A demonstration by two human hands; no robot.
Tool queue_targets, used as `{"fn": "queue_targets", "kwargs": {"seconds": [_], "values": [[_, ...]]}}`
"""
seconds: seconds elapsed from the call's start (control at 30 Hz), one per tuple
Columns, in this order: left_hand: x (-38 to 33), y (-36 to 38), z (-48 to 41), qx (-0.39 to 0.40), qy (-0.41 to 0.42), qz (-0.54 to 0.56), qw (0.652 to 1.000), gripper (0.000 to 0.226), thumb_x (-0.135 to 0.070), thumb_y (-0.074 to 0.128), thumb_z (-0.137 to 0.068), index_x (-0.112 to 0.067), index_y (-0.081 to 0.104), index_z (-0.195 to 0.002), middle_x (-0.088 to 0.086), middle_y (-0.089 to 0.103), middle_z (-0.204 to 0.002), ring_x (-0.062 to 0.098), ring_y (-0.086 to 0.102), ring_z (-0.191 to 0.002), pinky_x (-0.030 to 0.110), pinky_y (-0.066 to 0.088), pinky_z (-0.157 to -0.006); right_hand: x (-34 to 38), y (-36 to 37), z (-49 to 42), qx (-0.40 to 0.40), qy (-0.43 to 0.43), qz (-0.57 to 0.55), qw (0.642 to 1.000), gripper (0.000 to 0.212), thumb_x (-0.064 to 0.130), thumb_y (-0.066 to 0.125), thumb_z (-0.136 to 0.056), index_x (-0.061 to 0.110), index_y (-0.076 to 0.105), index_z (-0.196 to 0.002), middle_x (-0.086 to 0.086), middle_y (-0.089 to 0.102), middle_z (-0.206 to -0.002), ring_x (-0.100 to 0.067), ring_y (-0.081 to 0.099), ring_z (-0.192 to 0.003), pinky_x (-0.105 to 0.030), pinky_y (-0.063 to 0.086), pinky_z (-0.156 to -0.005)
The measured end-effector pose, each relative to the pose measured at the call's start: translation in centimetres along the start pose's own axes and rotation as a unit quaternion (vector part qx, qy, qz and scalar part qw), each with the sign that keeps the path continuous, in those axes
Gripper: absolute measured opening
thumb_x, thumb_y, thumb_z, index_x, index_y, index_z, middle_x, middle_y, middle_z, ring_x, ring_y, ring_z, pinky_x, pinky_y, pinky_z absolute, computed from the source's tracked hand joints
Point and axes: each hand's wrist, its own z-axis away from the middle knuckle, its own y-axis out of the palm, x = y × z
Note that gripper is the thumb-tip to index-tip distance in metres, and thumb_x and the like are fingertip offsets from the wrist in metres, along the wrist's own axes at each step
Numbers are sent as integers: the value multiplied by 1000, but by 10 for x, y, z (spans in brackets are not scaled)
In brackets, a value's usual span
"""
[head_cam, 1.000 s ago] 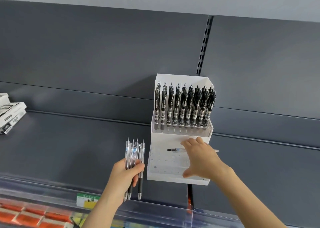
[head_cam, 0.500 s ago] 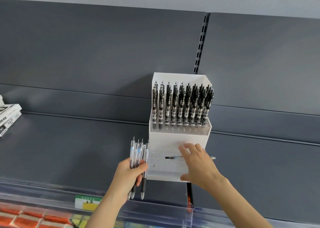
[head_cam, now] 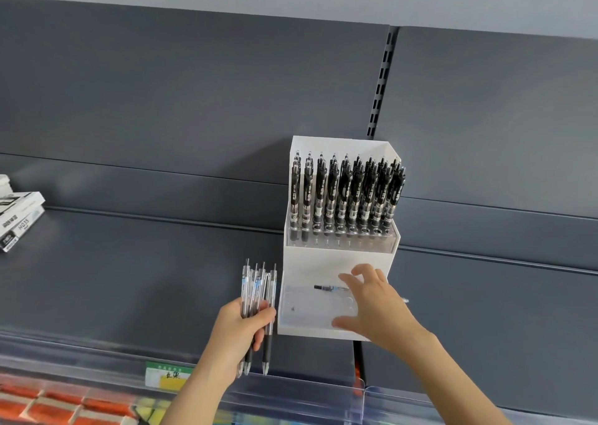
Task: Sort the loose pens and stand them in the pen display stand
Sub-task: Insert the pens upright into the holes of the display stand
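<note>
Ok, nearest: clear plastic shelf-edge strip (head_cam: 291, 390), then dark grey metal shelf (head_cam: 129, 279). Left hand (head_cam: 236, 331) grips a bundle of clear-barrelled pens (head_cam: 259, 290), tips down, just left of white tiered pen display stand (head_cam: 336, 258). Right hand (head_cam: 378, 308) covers one clear pen (head_cam: 330, 287) lying across its lower tier; can't tell if it's gripped. Black pens (head_cam: 346, 198) stand in upper tier.

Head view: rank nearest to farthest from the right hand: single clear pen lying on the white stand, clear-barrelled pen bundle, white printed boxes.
1. Single clear pen: on the white stand, at the right hand's fingertips.
2. Clear-barrelled pen bundle: left of the stand, gripped by the left hand.
3. White printed boxes: far left.
</note>
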Motion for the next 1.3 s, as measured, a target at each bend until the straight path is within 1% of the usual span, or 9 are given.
{"fn": "queue_targets", "kwargs": {"seconds": [0.2, 0.27, 0.43, 0.73, 0.93, 1.03, 1.1, 1.2, 1.3], "values": [[-2, -8, 0, -5, 2, 9, 1000, 10, -4, 59, -88, 2, 60, -81, 3, 45, -40, 13, 38, -37, 29, 43, -61, 25, -16, -15, -26, -13, -208, 978, 28, 4, 41, -92, 10, 56, -115, -5, 52, -108, -14, 43, -79, -9, 32, -57], [-5, -11, 1, -7, 6, 9, 1000, 8, -4, 59, -88, 1, 60, -82, 2, 44, -39, 12, 38, -37, 26, 43, -61, 33, -13, -20, -22, 14, -340, 940, 22, 1, 44, -92, 8, 62, -103, -2, 55, -88, -12, 46, -68, -12, 37, -57], [-8, -18, 1, -10, 13, 5, 1000, 5, -6, 59, -88, -2, 60, -85, -1, 44, -39, 11, 38, -38, 22, 43, -62, 44, -14, -19, 58, 50, -653, 753, 18, 0, 44, -95, 7, 61, -96, -8, 56, -65, -15, 47, -54, -25, 45, -52], [-6, -27, 3, -5, 8, 6, 1000, 6, -6, 60, -87, -2, 60, -83, 1, 45, -43, 11, 38, -39, 24, 44, -60, 51, -8, -25, 95, 62, -758, 642, 27, 5, 35, -94, 3, 58, -107, -8, 54, -63, -17, 46, -54, -29, 41, -55], [-6, -32, 4, -11, 13, 3, 1000, 6, -5, 60, -87, 0, 61, -83, 3, 46, -44, 11, 38, -38, 26, 43, -59, 51, -5, -25, 69, 45, -745, 662, 23, -8, 41, -92, 1, 60, -101, -10, 59, -71, -22, 62, -68, -36, 57, -71], [-7, -32, 4, -9, 14, 2, 1000, 6, -5, 60, -87, 0, 61, -85, 3, 46, -45, 11, 38, -39, 26, 43, -58, 51, -5, -31, -14, 69, -674, 736, 15, -7, 52, -88, 4, 62, -90, -10, 65, -75, -23, 65, -74, -36, 55, -82], [-8, -33, 4, -9, 15, 0, 1000, 5, -5, 60, -87, 0, 61, -85, 2, 46, -44, 11, 38, -38, 26, 43, -57, 50, -6, -37, -91, 85, -608, 784, 14, -4, 60, -84, 10, 63, -83, -8, 67, -74, -21, 64, -73, -30, 54, -76], [-9, -34, 3, -10, 17, -3, 1000, 5, -4, 60, -87, -2, 61, -83, 2, 46, -44, 11, 38, -38, 26, 42, -56, 50, -6, -46, -181, 101, -547, 811, 9, 1, 65, -82, 9, 63, -84, -7, 67, -76, -20, 64, -71, -23, 53, -62], [-9, -33, 1, -12, 15, -5, 1000, 3, -3, 61, -86, -1, 61, -83, 3, 45, -44, 12, 37, -38, 28, 41, -57, 54, -2, -54, -235, 100, -493, 831, 7, 5, 68, -82, 9, 64, -87, -5, 66, -76, -23, 66, -75, -32, 58, -71]]}}
